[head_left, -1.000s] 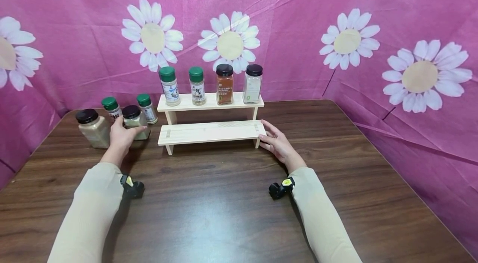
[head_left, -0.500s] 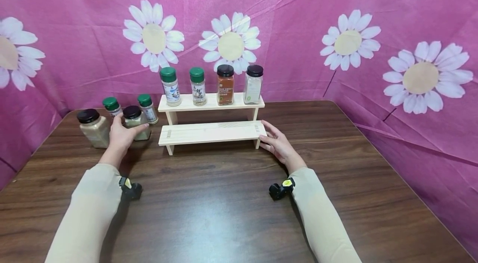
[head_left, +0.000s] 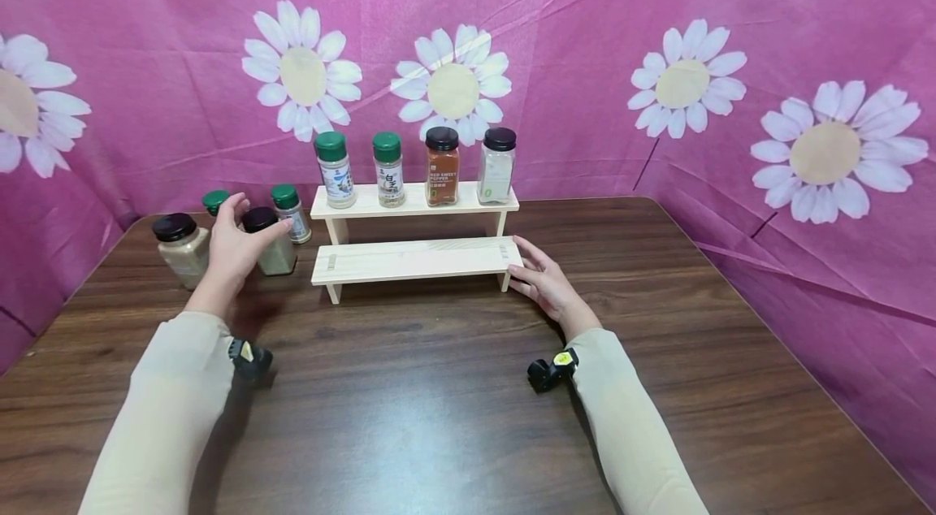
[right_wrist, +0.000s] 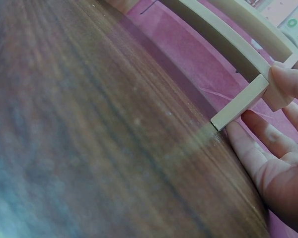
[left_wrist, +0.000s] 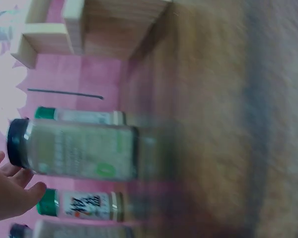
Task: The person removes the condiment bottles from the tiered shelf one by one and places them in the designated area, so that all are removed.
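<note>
My left hand [head_left: 232, 251] is raised by the spice jars on the left, thumb and fingers spread. In the left wrist view its fingertips [left_wrist: 21, 176] are right at the black cap of a square jar of pale green powder [left_wrist: 84, 151]; the thumb overlaps a green-capped shaker [left_wrist: 89, 205] there. A jar of beige powder [head_left: 184, 257] and another green-capped shaker [head_left: 292, 216] stand beside them. My right hand [head_left: 544, 279] holds the right end of a two-tier wooden rack [head_left: 417, 261], with one digit on the upper board edge and others against the leg [right_wrist: 241, 103].
On the rack's upper tier stand two green-capped shakers [head_left: 338, 180] [head_left: 390, 180], a red pepper jar [head_left: 442, 175] and a black-capped jar with a pale label [head_left: 496, 174]. The brown wood table [head_left: 409, 393] meets a pink flowered cloth [head_left: 570, 93] behind.
My left hand has risen and shifted slightly left, its fingers now higher, covering more of the rear green-capped shaker. The jars stay in place. My right hand stays at the rack's end.
</note>
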The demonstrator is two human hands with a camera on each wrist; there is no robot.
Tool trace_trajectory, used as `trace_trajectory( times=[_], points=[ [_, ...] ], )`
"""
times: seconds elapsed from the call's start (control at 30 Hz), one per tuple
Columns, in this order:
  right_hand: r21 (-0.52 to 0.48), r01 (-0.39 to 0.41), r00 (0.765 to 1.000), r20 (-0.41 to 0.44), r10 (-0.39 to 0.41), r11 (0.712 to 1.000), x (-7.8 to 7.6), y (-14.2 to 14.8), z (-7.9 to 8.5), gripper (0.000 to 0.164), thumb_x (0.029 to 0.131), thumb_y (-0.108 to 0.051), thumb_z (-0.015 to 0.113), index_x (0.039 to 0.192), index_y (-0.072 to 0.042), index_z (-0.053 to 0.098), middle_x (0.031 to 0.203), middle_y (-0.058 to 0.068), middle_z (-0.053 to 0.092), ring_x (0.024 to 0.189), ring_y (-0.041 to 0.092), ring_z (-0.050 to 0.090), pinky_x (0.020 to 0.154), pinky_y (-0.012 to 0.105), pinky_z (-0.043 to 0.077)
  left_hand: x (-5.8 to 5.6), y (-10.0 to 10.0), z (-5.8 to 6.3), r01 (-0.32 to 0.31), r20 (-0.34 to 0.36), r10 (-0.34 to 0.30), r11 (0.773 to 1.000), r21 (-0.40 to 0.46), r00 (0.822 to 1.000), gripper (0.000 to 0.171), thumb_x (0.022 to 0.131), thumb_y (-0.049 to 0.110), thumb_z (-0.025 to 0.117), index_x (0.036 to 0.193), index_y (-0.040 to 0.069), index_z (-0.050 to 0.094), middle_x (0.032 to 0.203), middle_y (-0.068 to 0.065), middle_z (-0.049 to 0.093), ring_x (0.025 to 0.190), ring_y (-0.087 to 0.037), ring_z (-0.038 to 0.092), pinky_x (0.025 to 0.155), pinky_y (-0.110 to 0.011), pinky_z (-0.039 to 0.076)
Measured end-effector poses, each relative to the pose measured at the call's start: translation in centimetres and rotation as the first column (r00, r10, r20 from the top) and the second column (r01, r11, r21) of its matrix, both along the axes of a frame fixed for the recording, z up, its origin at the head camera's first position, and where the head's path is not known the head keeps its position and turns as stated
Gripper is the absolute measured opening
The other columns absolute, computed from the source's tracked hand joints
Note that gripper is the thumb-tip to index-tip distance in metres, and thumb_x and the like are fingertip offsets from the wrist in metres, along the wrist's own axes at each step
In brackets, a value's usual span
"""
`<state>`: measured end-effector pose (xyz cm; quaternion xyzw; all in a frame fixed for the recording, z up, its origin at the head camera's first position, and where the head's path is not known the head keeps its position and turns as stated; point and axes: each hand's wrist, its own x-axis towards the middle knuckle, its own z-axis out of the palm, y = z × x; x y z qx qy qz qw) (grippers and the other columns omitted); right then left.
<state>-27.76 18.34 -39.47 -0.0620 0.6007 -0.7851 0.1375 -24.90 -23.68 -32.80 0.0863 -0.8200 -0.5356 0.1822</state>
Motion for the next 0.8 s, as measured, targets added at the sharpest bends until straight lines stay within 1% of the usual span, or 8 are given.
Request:
trace_trajectory(
  times=[0.1, 0.3, 0.37, 0.43, 0.57, 0.67, 0.7, 0.8],
  points=[
    [0.002, -0.001, 1.000, -0.003, 0.001, 1.000, 0.0, 0.0, 0.0, 0.061, 0.084, 0.003, 0.050, 0.137, -0.013, 0.023, 0.128, 0.018, 0.033, 0.094, 0.015, 0.051, 0.083, 0.034, 0.041, 0.1, 0.5, 0.8, 0.009, -0.036, -0.010, 1.000, -0.030, 0.999, 0.083, 0.072, 0.031, 0.067, 0.135, 0.006, 0.019, 0.136, -0.015, 0.025, 0.124, -0.022, 0.021, 0.100, -0.033, 0.017],
    [-0.014, 0.002, 1.000, 0.001, -0.002, 1.000, 0.1, -0.1, 0.1, 0.061, 0.084, 0.005, 0.048, 0.137, -0.013, 0.023, 0.128, 0.018, 0.031, 0.093, 0.015, 0.051, 0.084, 0.035, 0.041, 0.0, 2.2, 2.3, -0.020, -0.120, 0.008, 0.995, -0.097, 0.993, 0.078, 0.072, 0.031, 0.068, 0.133, 0.008, 0.025, 0.134, -0.011, 0.030, 0.122, -0.019, 0.023, 0.099, -0.034, 0.019],
    [-0.014, 0.000, 1.000, 0.000, 0.000, 1.000, 0.1, -0.1, 0.1, 0.062, 0.084, 0.004, 0.049, 0.137, -0.012, 0.023, 0.128, 0.019, 0.031, 0.094, 0.014, 0.051, 0.084, 0.035, 0.041, -0.2, 2.7, 2.5, -0.021, -0.141, 0.006, 0.995, -0.102, 0.990, 0.077, 0.072, 0.031, 0.068, 0.133, 0.008, 0.027, 0.134, -0.011, 0.030, 0.122, -0.020, 0.024, 0.099, -0.035, 0.019],
    [-0.010, -0.003, 1.000, 0.000, 0.003, 1.000, 0.2, -0.1, 0.1, 0.062, 0.083, 0.004, 0.050, 0.137, -0.012, 0.023, 0.128, 0.019, 0.031, 0.094, 0.014, 0.052, 0.084, 0.034, 0.041, -0.6, 3.1, 2.5, -0.015, -0.158, -0.001, 0.995, -0.098, 0.987, 0.077, 0.071, 0.033, 0.068, 0.132, 0.008, 0.028, 0.133, -0.012, 0.031, 0.122, -0.021, 0.024, 0.098, -0.038, 0.020],
    [-0.004, -0.007, 1.000, -0.002, 0.007, 1.000, 0.2, -0.1, 0.2, 0.063, 0.083, 0.003, 0.051, 0.137, -0.012, 0.022, 0.128, 0.020, 0.032, 0.094, 0.014, 0.052, 0.084, 0.035, 0.041, -3.5, 2.3, 0.4, 0.036, -0.196, -0.034, 0.999, 0.005, 0.980, 0.082, 0.063, 0.031, 0.076, 0.130, 0.013, 0.032, 0.132, -0.007, 0.035, 0.122, -0.019, 0.025, 0.099, -0.038, 0.017],
    [-0.011, 0.003, 1.000, 0.004, -0.003, 1.000, 0.2, -0.1, 0.2, 0.061, 0.084, 0.004, 0.049, 0.136, -0.012, 0.024, 0.127, 0.019, 0.033, 0.093, 0.015, 0.052, 0.084, 0.035, 0.041, -4.0, 3.0, 0.4, 0.054, -0.204, -0.047, 0.998, 0.029, 0.978, 0.080, 0.063, 0.032, 0.075, 0.129, 0.014, 0.034, 0.129, -0.007, 0.039, 0.120, -0.017, 0.028, 0.099, -0.036, 0.017],
    [-0.011, 0.004, 1.000, 0.005, -0.004, 1.000, 0.2, -0.1, 0.2, 0.061, 0.084, 0.005, 0.049, 0.136, -0.012, 0.024, 0.126, 0.019, 0.033, 0.093, 0.015, 0.052, 0.084, 0.035, 0.041, -3.7, 3.5, 0.8, 0.062, -0.208, -0.055, 0.998, 0.030, 0.977, 0.077, 0.065, 0.031, 0.074, 0.129, 0.012, 0.034, 0.127, -0.009, 0.040, 0.119, -0.017, 0.030, 0.099, -0.036, 0.019],
    [-0.011, 0.005, 1.000, 0.004, -0.005, 1.000, 0.2, -0.2, 0.3, 0.060, 0.084, 0.005, 0.048, 0.136, -0.012, 0.024, 0.126, 0.018, 0.033, 0.093, 0.015, 0.052, 0.084, 0.035, 0.040, -2.4, 5.5, 2.5, 0.061, -0.204, -0.060, 0.998, 0.001, 0.977, 0.068, 0.073, 0.026, 0.068, 0.128, 0.005, 0.034, 0.124, -0.016, 0.043, 0.116, -0.020, 0.035, 0.097, -0.034, 0.024]
  ],
)
